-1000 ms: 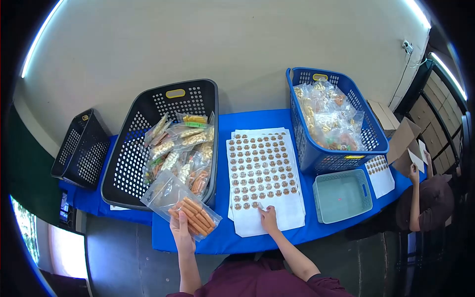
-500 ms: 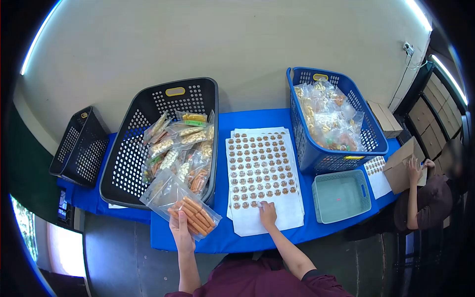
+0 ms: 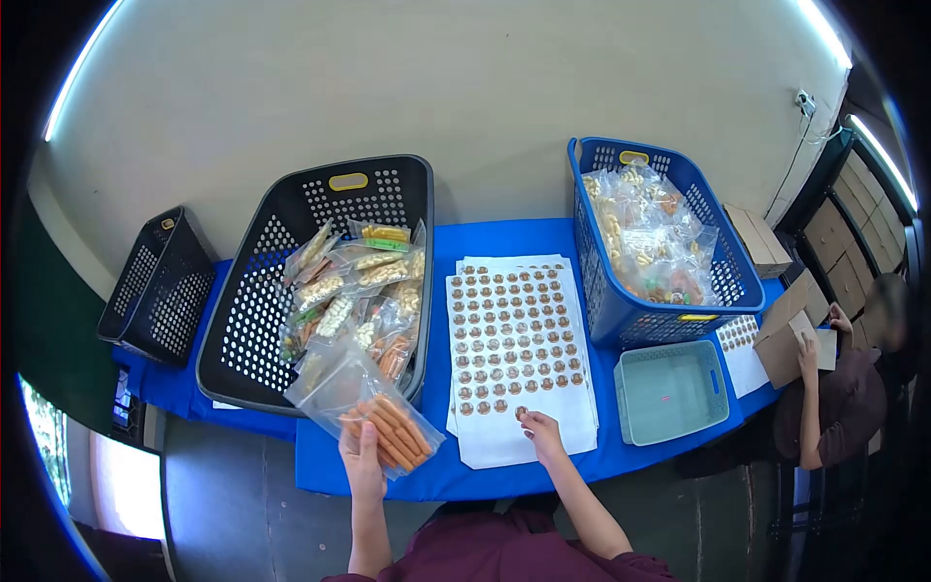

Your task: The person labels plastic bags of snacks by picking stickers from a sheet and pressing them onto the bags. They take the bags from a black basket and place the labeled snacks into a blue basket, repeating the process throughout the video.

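Note:
A clear plastic bag of orange-brown sticks (image 3: 390, 427) is gripped in my left hand (image 3: 363, 468), thumb across its front, near the front rim of a large black basket (image 3: 254, 320). My right hand (image 3: 541, 436) pinches a small round brown sticker (image 3: 522, 412) over the lower part of the white sticker sheet (image 3: 504, 441). Rows of similar round stickers cover the sheet above my fingers; the lowest row is shorter than the others. Bags of pale and orange snacks (image 3: 376, 276) lie inside the black basket.
A blue basket (image 3: 630, 315) full of snack bags (image 3: 645, 233) stands right of the sheets. A pale green tray (image 3: 672, 393) sits before it. Further right, a person (image 3: 839, 403) handles cardboard (image 3: 786, 335) beside another sticker sheet (image 3: 742, 354). A smaller black basket (image 3: 160, 286) stands far left.
My right hand has moved slightly right and down, and a sticker now shows between its fingers. The held bag has shifted slightly right and down. The person at right has moved their hands on the cardboard.

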A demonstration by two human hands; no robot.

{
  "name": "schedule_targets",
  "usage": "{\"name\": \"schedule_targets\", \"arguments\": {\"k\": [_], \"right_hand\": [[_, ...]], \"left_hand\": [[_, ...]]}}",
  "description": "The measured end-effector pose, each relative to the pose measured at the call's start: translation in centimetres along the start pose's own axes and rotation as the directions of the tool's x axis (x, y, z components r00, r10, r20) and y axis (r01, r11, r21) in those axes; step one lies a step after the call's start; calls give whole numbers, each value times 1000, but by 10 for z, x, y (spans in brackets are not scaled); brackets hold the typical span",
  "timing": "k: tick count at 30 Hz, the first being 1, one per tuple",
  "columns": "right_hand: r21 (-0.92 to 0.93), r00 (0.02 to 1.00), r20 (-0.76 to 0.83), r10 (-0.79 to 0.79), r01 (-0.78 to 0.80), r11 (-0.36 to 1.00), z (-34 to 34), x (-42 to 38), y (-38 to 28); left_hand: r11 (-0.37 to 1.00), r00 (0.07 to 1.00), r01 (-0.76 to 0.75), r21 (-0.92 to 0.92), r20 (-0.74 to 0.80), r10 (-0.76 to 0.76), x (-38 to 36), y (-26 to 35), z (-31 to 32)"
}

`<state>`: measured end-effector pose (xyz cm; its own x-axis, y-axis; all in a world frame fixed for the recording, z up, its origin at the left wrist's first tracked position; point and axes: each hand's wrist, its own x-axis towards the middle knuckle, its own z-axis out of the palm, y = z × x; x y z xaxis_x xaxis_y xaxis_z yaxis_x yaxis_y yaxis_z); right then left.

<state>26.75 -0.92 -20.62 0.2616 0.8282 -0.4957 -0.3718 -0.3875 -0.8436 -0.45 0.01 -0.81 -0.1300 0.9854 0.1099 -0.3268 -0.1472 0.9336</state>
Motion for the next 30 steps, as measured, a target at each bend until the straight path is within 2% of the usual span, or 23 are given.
{"name": "schedule_targets", "arguments": {"k": [2, 5, 8, 9, 13, 17, 23, 26, 30], "right_hand": [[110, 997, 75, -25, 17, 994, 12, -30, -33], [266, 984, 108, -144, 110, 957, 23, -68, -84], [223, 929, 100, -356, 327, 918, 33, -105, -127], [234, 920, 71, -386, 361, 903, 36, -116, -137], [163, 839, 158, -520, 497, 852, 48, -155, -163], [-104, 786, 199, -586, 611, 785, 57, -166, -163], [-93, 803, 124, -583, 594, 799, 50, -167, -153], [-171, 725, 124, -677, 688, 705, 51, -169, -154], [-189, 777, 68, -626, 626, 757, 61, -179, -161]], "left_hand": [[995, 997, 49, 86, 48, -53, -5, -1, 10], [980, 958, 187, 61, 208, -196, -12, -11, 34], [950, 878, 307, 53, 369, -304, -14, -20, 57], [963, 873, 261, 64, 410, -264, -13, -22, 65], [944, 795, 319, 80, 520, -313, -17, -23, 85], [933, 719, 342, 116, 606, -339, -19, -27, 95], [920, 720, 358, 159, 580, -381, -22, -28, 95], [932, 732, 333, 145, 583, -353, -24, -24, 96], [953, 751, 284, 108, 593, -291, -26, -26, 95]]}}
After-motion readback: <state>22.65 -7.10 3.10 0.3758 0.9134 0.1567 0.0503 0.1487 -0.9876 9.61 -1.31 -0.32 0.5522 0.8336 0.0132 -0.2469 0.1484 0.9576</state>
